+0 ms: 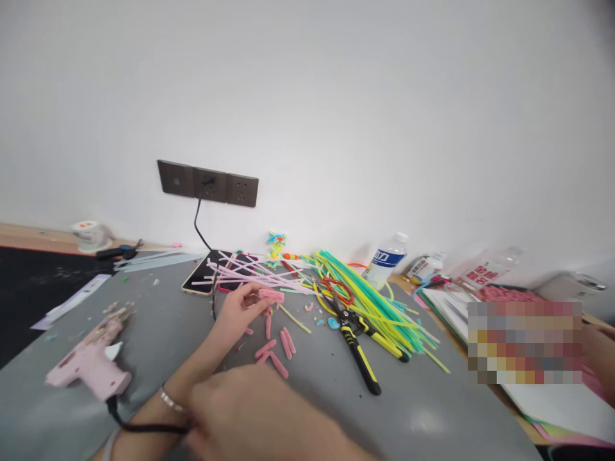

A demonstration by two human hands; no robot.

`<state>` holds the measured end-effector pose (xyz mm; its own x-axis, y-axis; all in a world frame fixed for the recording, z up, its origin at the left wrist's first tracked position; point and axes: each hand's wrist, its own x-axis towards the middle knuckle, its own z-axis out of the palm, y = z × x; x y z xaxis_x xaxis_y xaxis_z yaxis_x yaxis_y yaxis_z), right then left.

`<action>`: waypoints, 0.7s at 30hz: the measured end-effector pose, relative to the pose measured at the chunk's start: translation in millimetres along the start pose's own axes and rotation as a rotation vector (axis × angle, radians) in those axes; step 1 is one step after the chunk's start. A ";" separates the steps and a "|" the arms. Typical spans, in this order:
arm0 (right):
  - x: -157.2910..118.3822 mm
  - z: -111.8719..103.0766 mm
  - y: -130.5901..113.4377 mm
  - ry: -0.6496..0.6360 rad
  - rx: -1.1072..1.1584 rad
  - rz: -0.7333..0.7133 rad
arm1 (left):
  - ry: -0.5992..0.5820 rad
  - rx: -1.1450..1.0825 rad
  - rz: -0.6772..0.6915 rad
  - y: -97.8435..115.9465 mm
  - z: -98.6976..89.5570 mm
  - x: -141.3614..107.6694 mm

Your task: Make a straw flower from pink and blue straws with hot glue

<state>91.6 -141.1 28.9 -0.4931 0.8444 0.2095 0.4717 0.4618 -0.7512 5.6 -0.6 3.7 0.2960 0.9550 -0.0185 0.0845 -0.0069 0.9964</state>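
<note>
Pink pc (271, 295) in L hand (235, 314) — pinching it over grey table (423, 394), just by other loose pcs (278, 365). Crossing L forearm (199, 374) w/ R hand (269, 413), blurred, next to glue gun (91, 365) cord (148, 428) — can't tell its grip. To right, pliers (354, 346) beside yellow/green stems (391, 317).

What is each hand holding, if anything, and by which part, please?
The left hand holds a pink fuzzy piece by one end; the right hand is too blurred to tell.

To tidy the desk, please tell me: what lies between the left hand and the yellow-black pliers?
The head view shows short pink pieces, a yellow-green stem and small scraps between the left hand and the pliers.
</note>
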 end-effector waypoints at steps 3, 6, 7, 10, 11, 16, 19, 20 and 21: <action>18.7 -59.0 38.4 -0.058 -0.183 0.205 | 0.040 -0.031 0.021 -3.6 -0.7 1.6; 35.5 -88.8 61.4 -0.192 -0.586 0.586 | 0.043 -0.066 0.087 -6.8 -1.5 3.9; 39.0 -90.9 65.2 -0.214 -0.639 0.622 | 0.038 -0.067 0.103 -6.8 -1.5 4.3; 43.2 -84.4 73.0 -0.230 -0.662 0.634 | 0.045 -0.057 0.096 -5.0 -1.2 4.2; 42.9 -81.7 76.3 -0.225 -0.658 0.636 | 0.049 -0.058 0.088 -4.7 -1.2 4.1; 37.0 -88.7 109.2 -0.124 -0.344 0.511 | 0.055 -0.053 0.110 -6.8 -1.9 5.9; 34.7 -105.6 128.9 -0.078 0.137 0.414 | 0.082 -0.083 0.188 -3.5 -1.0 5.7; 34.6 -110.9 132.7 -0.024 0.264 0.386 | 0.092 -0.088 0.188 -1.2 -0.4 4.8; 34.8 -115.2 135.0 0.050 0.372 0.363 | 0.077 -0.087 0.172 1.5 0.3 3.7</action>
<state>222.3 -18.1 6.9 -0.3064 0.9483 -0.0826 0.3097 0.0173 -0.9507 7.1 2.8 5.1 0.2249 0.9618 0.1560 -0.0448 -0.1497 0.9877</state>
